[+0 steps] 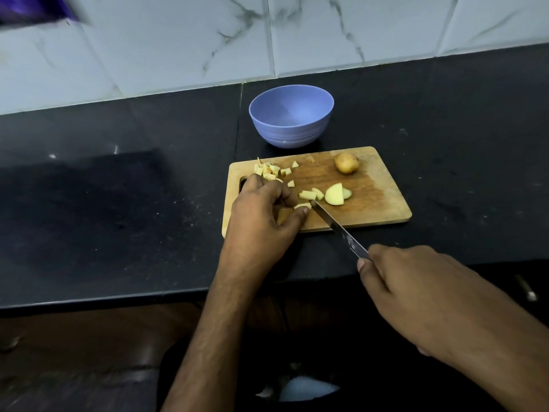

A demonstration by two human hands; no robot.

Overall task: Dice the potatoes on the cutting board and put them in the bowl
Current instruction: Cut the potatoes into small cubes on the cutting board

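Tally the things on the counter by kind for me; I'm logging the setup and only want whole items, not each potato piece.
Bowl, blue: 1
Cutting board, wooden: 1
Knife, held by the right hand: 1
Whole potato, unpeeled: 1
Total: 4
The left hand rests on the board among cut pieces.

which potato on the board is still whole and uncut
The small round potato at the board's far right corner, skin intact. The rest are cut pieces.
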